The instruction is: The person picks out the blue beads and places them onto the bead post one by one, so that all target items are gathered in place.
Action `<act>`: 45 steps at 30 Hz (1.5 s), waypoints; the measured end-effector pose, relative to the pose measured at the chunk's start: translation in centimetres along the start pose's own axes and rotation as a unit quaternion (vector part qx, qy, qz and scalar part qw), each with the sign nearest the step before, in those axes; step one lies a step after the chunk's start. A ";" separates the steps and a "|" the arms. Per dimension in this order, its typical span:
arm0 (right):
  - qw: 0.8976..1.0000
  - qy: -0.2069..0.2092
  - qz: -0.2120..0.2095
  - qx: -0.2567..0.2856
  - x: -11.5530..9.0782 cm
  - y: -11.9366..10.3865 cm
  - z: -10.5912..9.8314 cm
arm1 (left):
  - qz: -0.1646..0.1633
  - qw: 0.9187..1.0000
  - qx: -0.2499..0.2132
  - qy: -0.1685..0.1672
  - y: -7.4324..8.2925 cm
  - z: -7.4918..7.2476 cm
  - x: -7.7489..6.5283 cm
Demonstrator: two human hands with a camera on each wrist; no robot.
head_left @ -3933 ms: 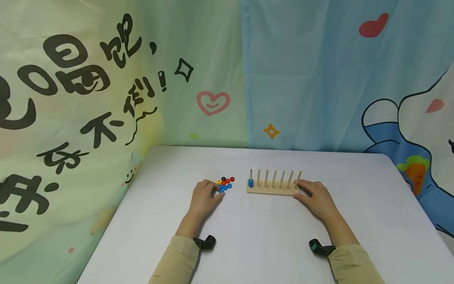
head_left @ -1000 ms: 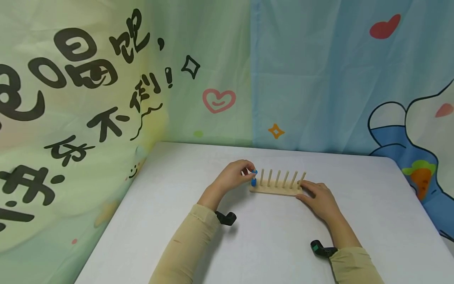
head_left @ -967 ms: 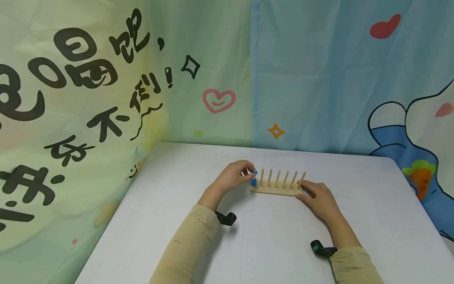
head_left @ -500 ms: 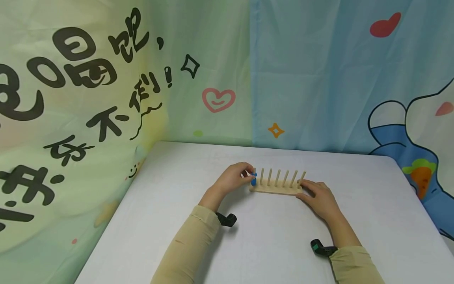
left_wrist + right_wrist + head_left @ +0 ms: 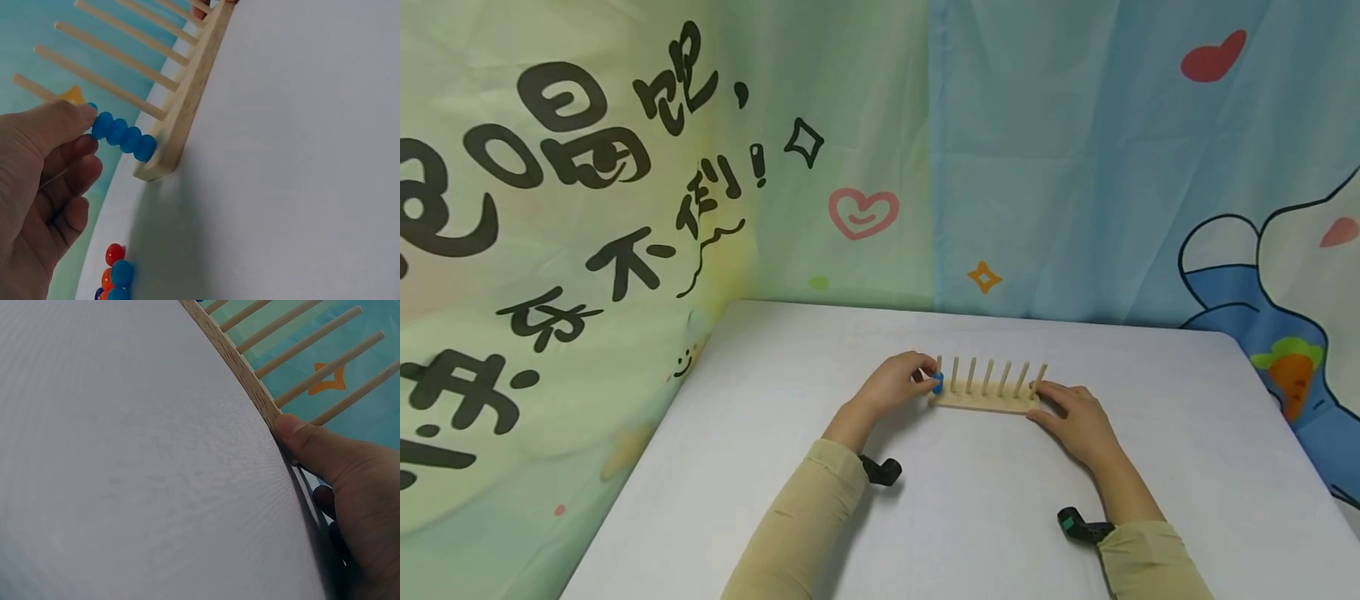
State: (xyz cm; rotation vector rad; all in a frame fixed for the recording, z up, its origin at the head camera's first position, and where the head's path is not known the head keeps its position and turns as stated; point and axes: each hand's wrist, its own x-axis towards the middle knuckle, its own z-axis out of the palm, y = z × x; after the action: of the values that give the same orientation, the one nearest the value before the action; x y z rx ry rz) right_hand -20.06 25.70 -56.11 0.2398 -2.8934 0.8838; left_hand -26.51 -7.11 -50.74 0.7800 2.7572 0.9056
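A wooden peg rack (image 5: 985, 402) with a row of upright pegs stands on the white table. Several blue beads (image 5: 124, 135) are stacked on its leftmost peg. My left hand (image 5: 889, 385) is at that peg, thumb and forefinger pinching a blue bead (image 5: 93, 107) threaded on it just above the stack. That bead is mostly covered by the thumb in the left wrist view. At the opposite end, my right hand (image 5: 1075, 419) grips the rack's base, its thumb (image 5: 292, 427) on the front edge. The other pegs carry no beads.
Loose beads lie on the table beyond the rack's left end: a red bead (image 5: 115, 254), a blue bead (image 5: 122, 273) and others in orange and purple. My left hand hides them in the head view. A printed curtain (image 5: 1067, 167) hangs behind the table.
From the loose bead pile, my left hand has moved right to the leftmost peg with a blue bead. Over the last second it has slid downward along the peg. My right hand stays put.
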 end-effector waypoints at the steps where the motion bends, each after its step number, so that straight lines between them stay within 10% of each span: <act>1: 1.000 -0.002 0.000 -0.001 0.0 0.0 0.0 | 0.000 1.000 0.002 0.000 -0.1 0.1 0.0; 9: 1.000 -0.009 0.006 -0.001 -0.2 0.2 0.1 | -0.009 1.000 0.001 0.015 -0.6 0.5 -0.7; 22: 1.000 -0.001 -0.005 -0.006 0.3 0.7 0.1 | -0.060 0.988 -0.041 0.138 -4.2 -1.0 -4.5; 27: 1.000 -0.004 -0.004 -0.001 0.2 0.6 0.0 | -0.104 0.982 -0.054 0.146 -5.8 -1.0 -6.0; 45: 1.000 -0.005 -0.004 0.000 0.2 0.5 0.1 | -0.107 0.983 0.018 0.148 -8.1 0.3 -7.2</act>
State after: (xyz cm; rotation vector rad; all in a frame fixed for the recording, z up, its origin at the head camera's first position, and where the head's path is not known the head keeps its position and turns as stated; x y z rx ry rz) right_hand -20.37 26.04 -56.44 0.2551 -2.8993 0.8826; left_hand -23.75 -16.26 -55.97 0.3661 3.0419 1.0008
